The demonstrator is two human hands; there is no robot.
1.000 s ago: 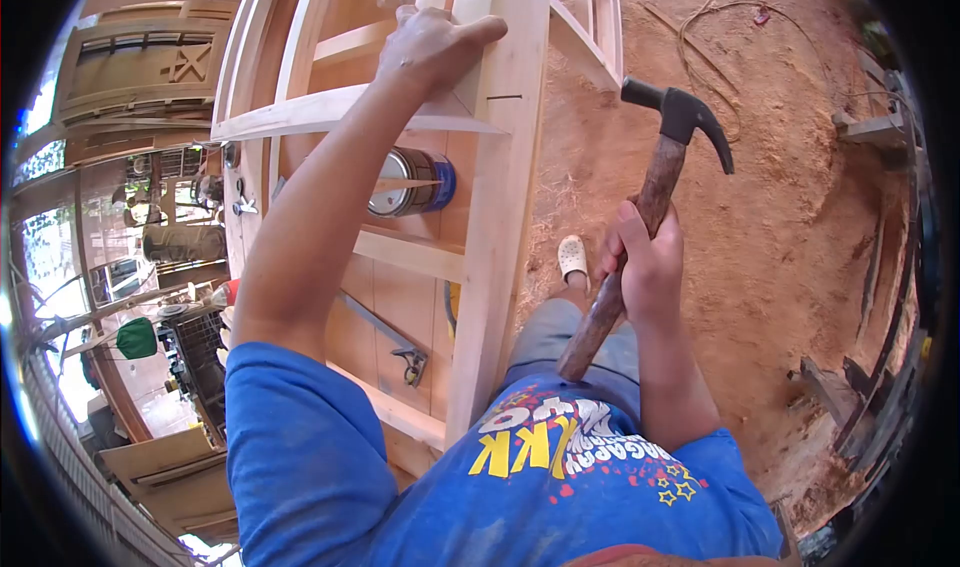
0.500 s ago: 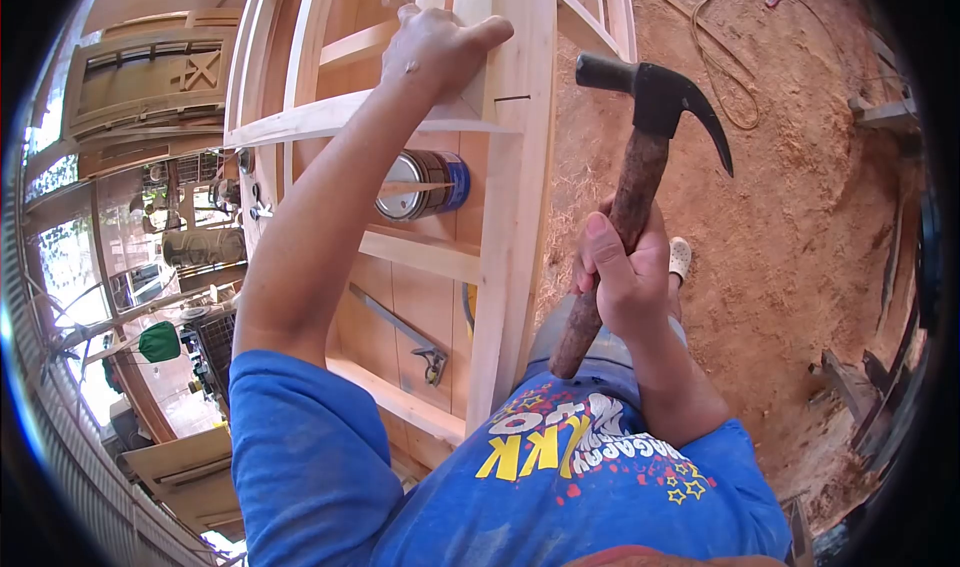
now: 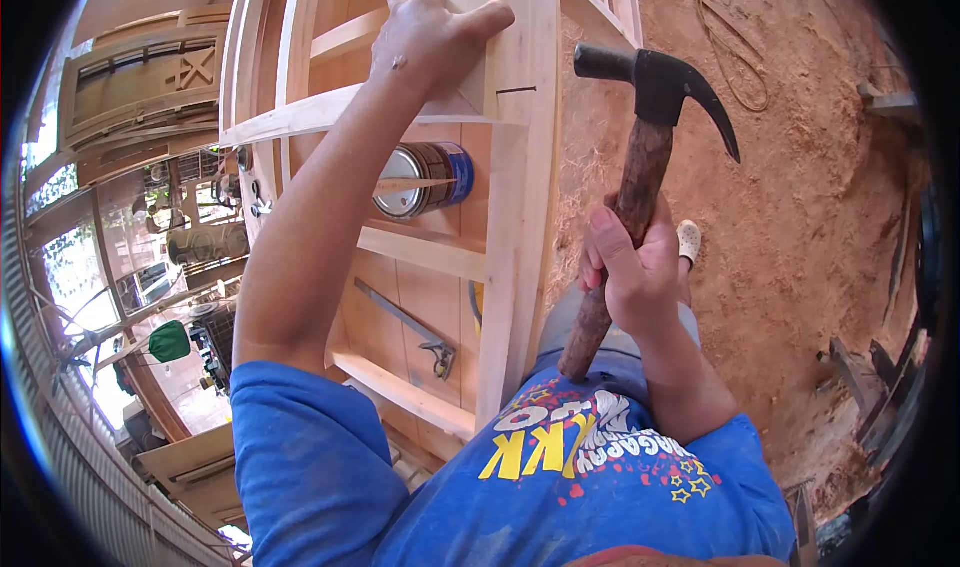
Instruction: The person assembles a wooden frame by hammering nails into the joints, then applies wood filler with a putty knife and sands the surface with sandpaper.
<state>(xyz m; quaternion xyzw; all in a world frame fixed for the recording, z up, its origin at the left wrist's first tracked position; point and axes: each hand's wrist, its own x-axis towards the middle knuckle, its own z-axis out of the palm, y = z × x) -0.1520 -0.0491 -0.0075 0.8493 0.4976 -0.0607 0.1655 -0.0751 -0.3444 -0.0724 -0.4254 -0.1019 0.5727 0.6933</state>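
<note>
My right hand (image 3: pixel 635 272) is wrapped around the dark wooden handle of a claw hammer (image 3: pixel 648 162). The hammer stands up in front of my body, its black head at the top and its claw curving to the right. Up on the pale wooden frame (image 3: pixel 510 207), my left hand (image 3: pixel 435 42) grips a rail. Its thumb stretches to the right across the wood, and its other fingers are partly hidden. A short dark line marks the frame just right of that hand. The hammer head is apart from the wood.
Inside the frame lie a paint can (image 3: pixel 425 180), with a thin wood piece across it, and a combination square (image 3: pixel 405 327). A rope or hose (image 3: pixel 735 52) loops over the dirt ground (image 3: pixel 780 217). More wooden panels (image 3: pixel 145 87) stand at left; timber pieces (image 3: pixel 860 392) lie at right.
The view has shifted slightly. The hammer stays raised in my right hand with almost no movement, and my left hand keeps its place on the frame.
</note>
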